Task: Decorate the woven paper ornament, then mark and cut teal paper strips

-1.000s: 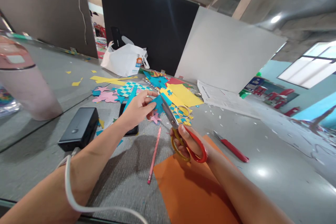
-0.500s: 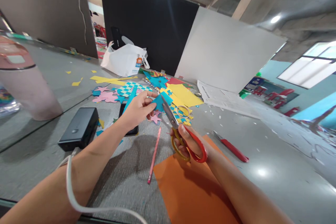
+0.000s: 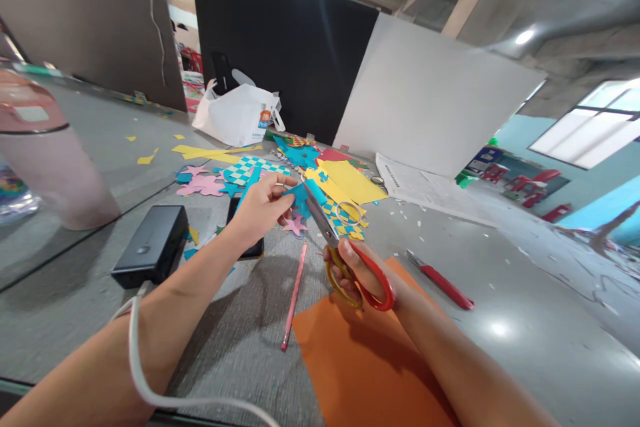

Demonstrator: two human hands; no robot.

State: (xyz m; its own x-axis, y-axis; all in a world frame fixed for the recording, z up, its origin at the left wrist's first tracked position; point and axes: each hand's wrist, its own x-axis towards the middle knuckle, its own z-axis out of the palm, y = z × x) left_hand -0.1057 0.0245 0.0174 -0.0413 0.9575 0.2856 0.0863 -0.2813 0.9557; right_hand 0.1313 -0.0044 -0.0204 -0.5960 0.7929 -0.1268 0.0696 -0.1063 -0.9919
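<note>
My left hand [image 3: 267, 205] pinches a small piece of blue paper [image 3: 299, 197] between thumb and fingers, above the heap of cut paper. In my right hand [image 3: 353, 270] is a pair of scissors [image 3: 324, 221] with one red and one yellow handle. Its blades lie across the blue paper and look nearly closed. A pink paper star [image 3: 296, 224] lies just below the blades. The pink pencil [image 3: 295, 297] rests on the table between my forearms. An orange sheet [image 3: 370, 353] lies under my right hand and forearm.
A red-handled knife [image 3: 443, 283] lies to the right. Yellow sheets [image 3: 357, 180], checkered paper and pink cutouts [image 3: 200, 185] spread behind my hands. A black box [image 3: 153, 240] with a white cable, a pink bottle [image 3: 55, 167] and a phone [image 3: 253, 250] are at left. Behind stands a white bag [image 3: 233, 117].
The scissor blades have closed further across the blue paper, and its right part now bends away from the part in my left hand. Both hands stay in nearly the same place.
</note>
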